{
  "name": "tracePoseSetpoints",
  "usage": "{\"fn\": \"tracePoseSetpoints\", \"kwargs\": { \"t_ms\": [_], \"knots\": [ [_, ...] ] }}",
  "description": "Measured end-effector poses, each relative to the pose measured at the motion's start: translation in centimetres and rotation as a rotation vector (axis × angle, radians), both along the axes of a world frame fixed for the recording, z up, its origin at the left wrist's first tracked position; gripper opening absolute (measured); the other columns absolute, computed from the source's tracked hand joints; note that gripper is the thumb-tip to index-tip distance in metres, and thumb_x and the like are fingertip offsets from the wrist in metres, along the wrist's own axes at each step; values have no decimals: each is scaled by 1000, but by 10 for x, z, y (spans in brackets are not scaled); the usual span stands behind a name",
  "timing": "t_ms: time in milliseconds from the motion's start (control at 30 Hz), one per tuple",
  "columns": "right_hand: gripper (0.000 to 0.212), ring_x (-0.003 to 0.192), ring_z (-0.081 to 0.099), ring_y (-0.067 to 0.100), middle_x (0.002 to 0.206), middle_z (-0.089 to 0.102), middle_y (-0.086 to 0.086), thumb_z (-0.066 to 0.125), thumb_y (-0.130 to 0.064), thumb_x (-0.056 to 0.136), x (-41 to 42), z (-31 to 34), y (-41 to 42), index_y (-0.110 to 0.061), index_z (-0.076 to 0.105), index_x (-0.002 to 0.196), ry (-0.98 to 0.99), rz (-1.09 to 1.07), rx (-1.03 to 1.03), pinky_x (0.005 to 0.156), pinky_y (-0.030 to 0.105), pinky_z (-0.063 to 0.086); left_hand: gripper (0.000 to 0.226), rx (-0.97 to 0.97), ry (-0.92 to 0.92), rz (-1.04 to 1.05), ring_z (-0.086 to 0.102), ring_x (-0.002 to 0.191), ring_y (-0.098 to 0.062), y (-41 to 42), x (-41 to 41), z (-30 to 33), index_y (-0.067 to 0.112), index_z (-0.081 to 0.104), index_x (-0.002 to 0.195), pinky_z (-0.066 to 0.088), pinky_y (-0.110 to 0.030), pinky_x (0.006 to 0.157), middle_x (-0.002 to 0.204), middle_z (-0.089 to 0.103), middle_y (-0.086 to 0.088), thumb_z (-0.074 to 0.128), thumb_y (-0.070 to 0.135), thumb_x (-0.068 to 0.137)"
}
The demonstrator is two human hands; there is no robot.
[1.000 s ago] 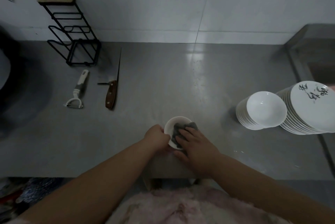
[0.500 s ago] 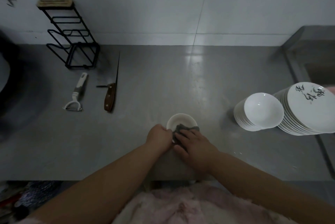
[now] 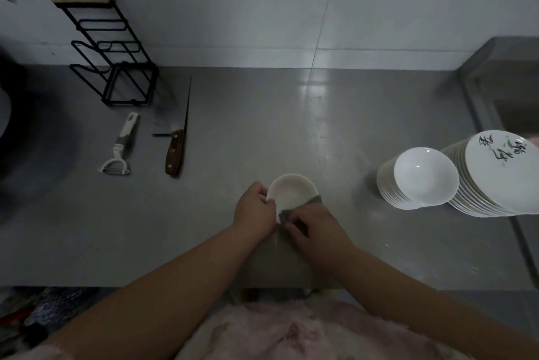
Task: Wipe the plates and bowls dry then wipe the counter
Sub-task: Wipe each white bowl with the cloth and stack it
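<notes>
At near centre, left hand (image 3: 256,208) grips small bowl (image 3: 291,192), right hand (image 3: 313,225) pinches cloth (image 3: 294,212); right-side stacks (image 3: 455,178) and counter (image 3: 291,126) seemingly remain.

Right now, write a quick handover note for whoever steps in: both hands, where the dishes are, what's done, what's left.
Left hand: grips the small white bowl at its left rim, near the counter's front edge.
Right hand: presses the grey cloth against the bowl's lower right rim.
Bowl stack and plate stack: far right on the counter.
Peeler, knife and black rack: back left.
Done: cannot tell which stacked pieces are dry.
Left: finish this bowl, any remaining dishes, then wipe the counter.
</notes>
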State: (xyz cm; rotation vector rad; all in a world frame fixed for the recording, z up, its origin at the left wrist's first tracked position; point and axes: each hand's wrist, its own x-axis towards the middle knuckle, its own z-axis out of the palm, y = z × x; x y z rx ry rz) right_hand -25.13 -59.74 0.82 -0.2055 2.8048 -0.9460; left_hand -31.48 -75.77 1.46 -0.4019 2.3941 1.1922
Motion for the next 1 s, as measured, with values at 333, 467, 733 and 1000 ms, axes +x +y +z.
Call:
{"fn": "tracePoseSetpoints", "kwargs": {
  "t_ms": [333,467,733,1000],
  "knots": [
    [21,78,63,13,82,66,-5,50,-43,104,-40,85,29,-26,58,93,-189,-468,-220,70,29,48,9,195,115,130,73,74,-32,-9,-29,72,19,58,91,61,-43,50,96,67,-15,65,14,92],
    [22,80,63,4,84,69,-11,40,-47,108,-57,123,30,-35,56,115,-159,-362,-231,68,20,42,8,296,166,131,75,65,-25,-7,-35,109,18,58,98,62,-39,55,99,69,-14,63,12,96],
    [34,80,64,9,82,72,-7,30,-44,110,-75,175,30,-26,57,99,25,-481,-350,71,25,44,21,295,334,41,73,86,-14,4,-37,162,27,60,99,63,-42,79,101,72,2,64,47,95],
    [11,84,65,16,86,67,-5,51,-28,106,-73,207,40,-23,57,98,108,-502,-599,66,24,44,14,617,278,181,68,107,-20,23,-33,189,15,62,112,59,-38,95,117,68,-10,58,25,103]
  ]
}}
